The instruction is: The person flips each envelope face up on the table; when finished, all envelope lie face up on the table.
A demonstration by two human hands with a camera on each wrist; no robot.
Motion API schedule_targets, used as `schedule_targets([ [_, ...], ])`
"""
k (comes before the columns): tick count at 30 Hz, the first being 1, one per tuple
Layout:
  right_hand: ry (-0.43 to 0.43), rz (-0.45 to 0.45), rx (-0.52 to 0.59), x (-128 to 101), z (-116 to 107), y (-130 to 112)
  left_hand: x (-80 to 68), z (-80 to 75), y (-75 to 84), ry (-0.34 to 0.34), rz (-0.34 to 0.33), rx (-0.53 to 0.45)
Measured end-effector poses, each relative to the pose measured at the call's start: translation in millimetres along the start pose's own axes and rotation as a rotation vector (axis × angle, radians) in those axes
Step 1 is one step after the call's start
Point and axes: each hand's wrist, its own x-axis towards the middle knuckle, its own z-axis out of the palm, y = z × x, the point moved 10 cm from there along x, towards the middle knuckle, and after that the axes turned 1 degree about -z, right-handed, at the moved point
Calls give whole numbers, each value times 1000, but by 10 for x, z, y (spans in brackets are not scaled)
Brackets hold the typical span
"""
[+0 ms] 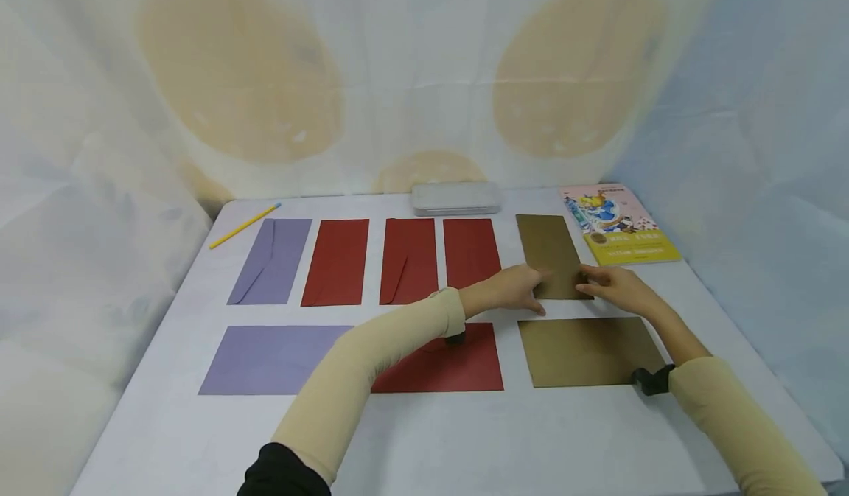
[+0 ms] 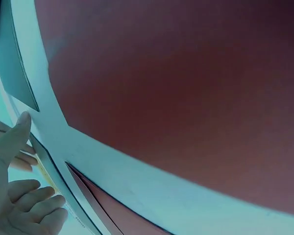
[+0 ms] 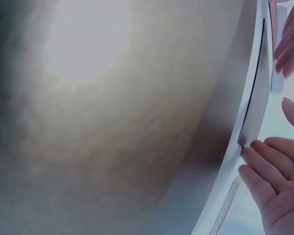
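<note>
A gold envelope (image 1: 552,249) lies upright in the back row at the right, between the two hands. My left hand (image 1: 509,288) is at its lower left side, fingertips over the edge. In the left wrist view the left hand (image 2: 19,196) has thumb and fingers spread apart. My right hand (image 1: 620,290) touches the envelope's lower right edge. Its fingers are nearly straight in the right wrist view, where the right hand (image 3: 279,181) meets the envelope's corner. A second gold envelope (image 1: 590,352) lies sideways in front, partly beneath the right wrist.
Red envelopes (image 1: 334,260) and purple envelopes (image 1: 272,260) lie in two rows on the white table (image 1: 464,437). The left arm covers part of the front red envelope (image 1: 484,363). Around the back are a yellow pencil (image 1: 244,226), a pale case (image 1: 456,198) and a book (image 1: 620,223).
</note>
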Motion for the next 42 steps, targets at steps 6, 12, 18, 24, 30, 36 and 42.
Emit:
schedule_targets([
  [6,6,8,34,65,-14,-15,37,48,-106,-15,-88,82],
  [12,19,49,14,248,-90,43,39,29,-133,5,-128,106],
  [18,20,62,-30,428,-102,24,15,-16,-160,42,-172,111],
  [24,46,111,91,486,-116,82,39,-10,-161,49,-154,92],
  [30,45,176,300,459,-141,186,63,0,-194,42,-155,57],
  [36,84,197,450,402,-210,226,42,2,-202,39,-152,42],
  [42,135,184,553,377,-312,240,1,-22,-211,45,-158,82],
])
